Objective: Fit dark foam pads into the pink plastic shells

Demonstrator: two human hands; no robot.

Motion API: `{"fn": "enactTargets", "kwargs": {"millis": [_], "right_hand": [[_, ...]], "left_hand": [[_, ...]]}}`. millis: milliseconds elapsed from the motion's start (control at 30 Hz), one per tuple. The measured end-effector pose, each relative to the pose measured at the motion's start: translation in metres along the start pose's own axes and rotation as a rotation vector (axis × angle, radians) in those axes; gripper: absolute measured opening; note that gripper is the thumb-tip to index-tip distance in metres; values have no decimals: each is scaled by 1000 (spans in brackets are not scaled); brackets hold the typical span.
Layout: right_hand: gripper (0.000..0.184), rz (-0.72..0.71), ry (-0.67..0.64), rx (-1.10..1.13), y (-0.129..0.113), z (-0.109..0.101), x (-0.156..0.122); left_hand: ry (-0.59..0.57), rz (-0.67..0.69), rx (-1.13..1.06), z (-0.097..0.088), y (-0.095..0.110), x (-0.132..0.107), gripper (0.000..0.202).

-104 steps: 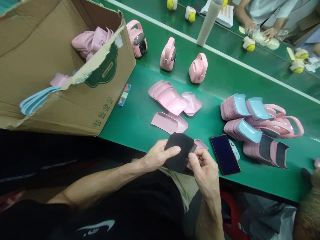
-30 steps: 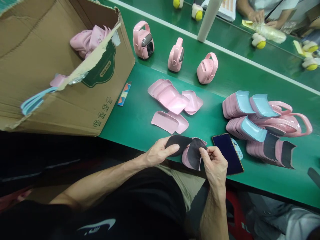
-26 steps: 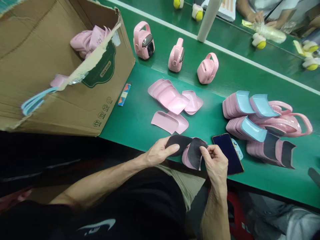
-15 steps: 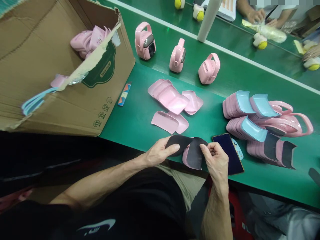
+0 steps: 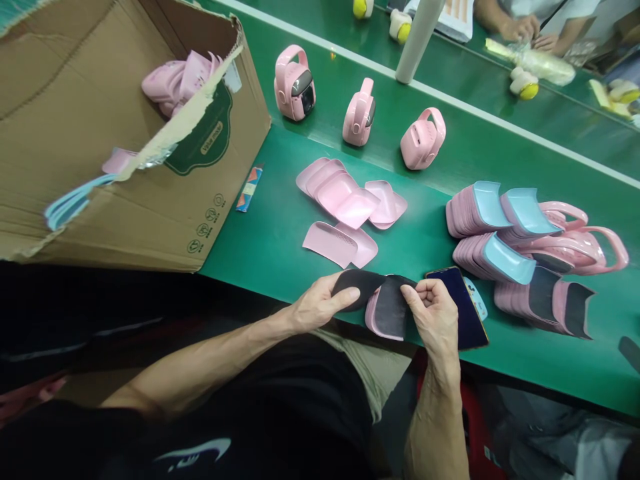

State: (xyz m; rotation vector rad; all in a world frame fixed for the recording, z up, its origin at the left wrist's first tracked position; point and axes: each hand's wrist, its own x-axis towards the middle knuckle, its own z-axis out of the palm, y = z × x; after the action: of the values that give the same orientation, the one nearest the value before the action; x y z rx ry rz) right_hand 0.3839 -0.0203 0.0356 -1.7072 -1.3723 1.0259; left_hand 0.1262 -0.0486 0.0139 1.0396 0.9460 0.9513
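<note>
From my remote seat I see the left hand [image 5: 320, 303] clamped on a black pad [image 5: 367, 285], thumb on top, fingers hidden beneath. The right hand [image 5: 434, 312] pinches the upper corner of a dark sheet [image 5: 391, 312] lying over a pink stack [image 5: 371, 313] at the near edge of the green surface [image 5: 280, 260]. The hands stay clear of each other. At the surface's left end, a cardboard box [image 5: 227, 183] holds pink parts [image 5: 180, 81], with blue strips [image 5: 75, 203] at its torn rim.

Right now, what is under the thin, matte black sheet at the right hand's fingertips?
Edges of stacked, curved pink plastic panels show left of the black sheet; whatever else it covers is hidden.
</note>
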Motion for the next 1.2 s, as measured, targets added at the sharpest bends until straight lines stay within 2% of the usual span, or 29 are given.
{"fn": "enactTargets", "kwargs": {"millis": [133,267,500,600,767,867,967,1100,1200], "right_hand": [[52,19,-65,-3,2,1,3],[50,37,-152,7,5,4,3],[51,65,-170,-21,6,3,-2],[54,55,-151,-54,4,3,-6],[55,-13,-57,-266,-6,13,-10],[56,-32,-19,-308,-9,17,-11],[60,-6,-45,-229,-6,13,-13],[63,57,-158,-2,4,-2,-16],[64,99,-218,73,10,-10,-22]], "left_hand": [[-2,7,-7,0,-2,0,56],[-4,5,-10,-1,-3,1,58],[-2,16,-22,-1,-4,1,57],[1,14,-16,-1,-5,1,58],[-7,22,-22,-2,-4,1,57],[-6,28,-32,-1,-5,1,56],[-6,36,-41,-1,-6,1,55],[16,23,-11,-2,-7,1,56],[16,4,-6,-2,-8,0,57]]}}
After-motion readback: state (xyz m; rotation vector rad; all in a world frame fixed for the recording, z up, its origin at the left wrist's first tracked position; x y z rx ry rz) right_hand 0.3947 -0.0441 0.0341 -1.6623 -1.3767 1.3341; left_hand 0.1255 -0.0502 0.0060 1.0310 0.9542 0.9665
